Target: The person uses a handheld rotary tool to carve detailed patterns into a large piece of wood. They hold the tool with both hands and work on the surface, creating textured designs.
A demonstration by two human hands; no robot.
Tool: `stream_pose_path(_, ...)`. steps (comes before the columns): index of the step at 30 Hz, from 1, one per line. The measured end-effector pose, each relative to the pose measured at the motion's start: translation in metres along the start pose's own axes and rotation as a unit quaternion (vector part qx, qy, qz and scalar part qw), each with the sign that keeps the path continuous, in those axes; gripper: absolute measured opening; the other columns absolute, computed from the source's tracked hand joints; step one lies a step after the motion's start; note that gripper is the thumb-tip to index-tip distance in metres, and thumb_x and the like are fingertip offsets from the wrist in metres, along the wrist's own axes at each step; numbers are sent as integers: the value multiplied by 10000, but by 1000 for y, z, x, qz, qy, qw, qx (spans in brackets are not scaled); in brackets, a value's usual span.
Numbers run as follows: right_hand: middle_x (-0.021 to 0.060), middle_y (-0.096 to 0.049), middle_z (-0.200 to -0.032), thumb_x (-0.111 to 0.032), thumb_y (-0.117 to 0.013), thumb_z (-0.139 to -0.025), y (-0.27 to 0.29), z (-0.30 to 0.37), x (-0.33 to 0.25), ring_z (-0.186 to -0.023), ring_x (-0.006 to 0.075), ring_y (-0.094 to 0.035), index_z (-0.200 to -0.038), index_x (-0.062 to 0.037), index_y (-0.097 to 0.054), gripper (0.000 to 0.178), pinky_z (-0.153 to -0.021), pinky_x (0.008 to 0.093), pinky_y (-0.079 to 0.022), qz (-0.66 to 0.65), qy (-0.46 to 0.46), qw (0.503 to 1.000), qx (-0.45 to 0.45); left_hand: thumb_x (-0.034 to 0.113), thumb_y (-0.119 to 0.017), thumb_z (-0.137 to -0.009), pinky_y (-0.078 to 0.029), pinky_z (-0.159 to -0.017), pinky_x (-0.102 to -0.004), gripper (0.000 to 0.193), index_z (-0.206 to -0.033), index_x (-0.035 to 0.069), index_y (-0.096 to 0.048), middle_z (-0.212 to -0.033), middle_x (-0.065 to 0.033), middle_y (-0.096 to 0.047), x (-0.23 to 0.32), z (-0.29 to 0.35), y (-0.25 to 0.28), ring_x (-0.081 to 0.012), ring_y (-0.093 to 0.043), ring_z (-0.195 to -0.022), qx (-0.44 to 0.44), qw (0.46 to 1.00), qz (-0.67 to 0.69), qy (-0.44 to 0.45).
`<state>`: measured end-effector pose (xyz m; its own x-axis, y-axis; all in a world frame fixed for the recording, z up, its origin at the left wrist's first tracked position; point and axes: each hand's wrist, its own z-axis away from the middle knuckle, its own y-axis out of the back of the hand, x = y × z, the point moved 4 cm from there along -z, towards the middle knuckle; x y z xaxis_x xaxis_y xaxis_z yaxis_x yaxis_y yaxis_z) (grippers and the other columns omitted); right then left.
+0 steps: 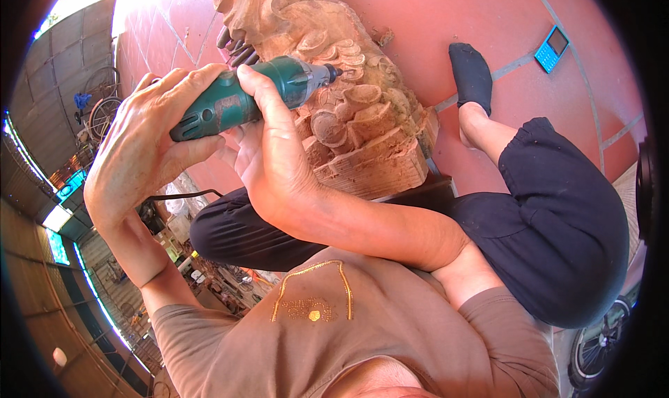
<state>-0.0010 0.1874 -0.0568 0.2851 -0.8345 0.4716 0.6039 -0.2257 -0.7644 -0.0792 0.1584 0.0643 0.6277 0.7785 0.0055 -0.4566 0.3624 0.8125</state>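
Our left hand (pixel 157 123) comes up on a bent elbow, its wrist cocked, fingers folded over the tail of the green rotary tool (pixel 237 95). Our right forearm (pixel 376 227) crosses above the lap toward the left, and the right hand (pixel 275 147) bends upward at the wrist, thumb laid along the tool's body near its nose. Both grips are closed around the tool; we hold it roughly level, its bit (pixel 336 71) pointing right.

The floor (pixel 432 22) lies bare between the carving's right edge and our dark sock (pixel 471 74); past the foot, toward the floor's right side, lies a blue phone (pixel 552 48). The near end of the carving (pixel 376 158) comes close to our folded legs (pixel 543 210).

The carved wood sits just right of the grips, the bit over its carved face; whether the tip touches, we cannot tell.
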Motion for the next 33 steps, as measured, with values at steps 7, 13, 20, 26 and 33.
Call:
stream_pose_path(7, -93, -666, -1041, -399, -675, -966, -1, 2, 0, -974, 68, -595, -1089, -244, -610, 208, -1001, 335, -432, -8, -5, 1000, 13, 210, -779, -737, -456, -972, -484, 643, -1329, 53, -584, -1031, -162, -668, 1, -2, 1, -390, -649, -982, -9, 1000, -4, 12)
stream_pose_path(13, -86, -668, -1038, -398, -672, -970, -5, 10, 5, -969, 74, -600, -1098, -238, -613, 213, -1002, 331, -435, -10, -22, 1000, 19, 208, -781, -738, -453, -994, -512, 653, -1344, 67, -583, -1054, -161, -674, 3, 9, 4, -389, -654, -1008, -11, 999, -10, 29)
stream_pose_path(20, -82, -664, -1034, -396, -679, -965, 2, 4, 4, -972, 71, -598, -1102, -232, -621, 222, -999, 326, -436, -4, -4, 1000, 4, 217, -843, -631, -467, -913, -422, 767, -1333, 14, -610, -1071, -156, -684, -1, 6, -1, -355, -618, -959, 6, 1000, 0, 9)
stream_pose_path(26, -83, -662, -1032, -403, -681, -962, -2, 7, 5, -986, 73, -586, -1100, -234, -621, 227, -1022, 327, -416, -4, -16, 1000, 15, 210, -835, -636, -466, -910, -418, 756, -1332, 19, -609, -1073, -153, -683, -2, 9, 0, -352, -615, -957, 5, 1000, -9, 17)
stream_pose_path(33, -85, -655, -1049, -428, -680, -958, -1, 3, 6, -1011, 80, -571, -1088, -240, -618, 237, -1039, 338, -395, 1, -24, 1000, 8, 206, -833, -632, -464, -901, -418, 755, -1331, 29, -610, -1079, -151, -682, -2, 7, 0, -350, -606, -951, 4, 1000, 3, 17)
